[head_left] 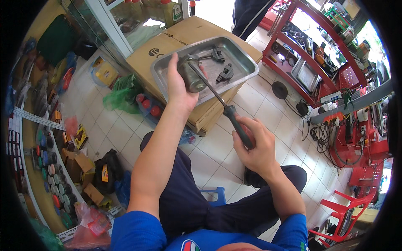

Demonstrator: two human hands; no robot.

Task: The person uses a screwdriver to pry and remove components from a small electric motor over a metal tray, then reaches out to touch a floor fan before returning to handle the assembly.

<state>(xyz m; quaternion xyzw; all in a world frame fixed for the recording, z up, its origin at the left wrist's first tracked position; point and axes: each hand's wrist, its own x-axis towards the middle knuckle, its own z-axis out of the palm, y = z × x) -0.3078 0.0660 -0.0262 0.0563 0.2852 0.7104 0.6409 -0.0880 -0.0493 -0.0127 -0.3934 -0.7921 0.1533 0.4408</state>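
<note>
My left hand is closed around a dull grey metal cylinder, perhaps a small motor body, tilted above the near left part of a shallow steel tray. In my right hand is a screwdriver with a dark handle. Its long shaft reaches up and left across the cylinder; whether the tip presses on it I cannot tell. Inside the tray lie two dark metal pieces, one beside the other, and a slim red item partly hidden behind the shaft.
The tray rests on a cardboard box. A red tool cart stands at right, with cables on the tiled floor. A red plastic chair is at lower right. Shelves with round containers line the left; another person's legs show at the top.
</note>
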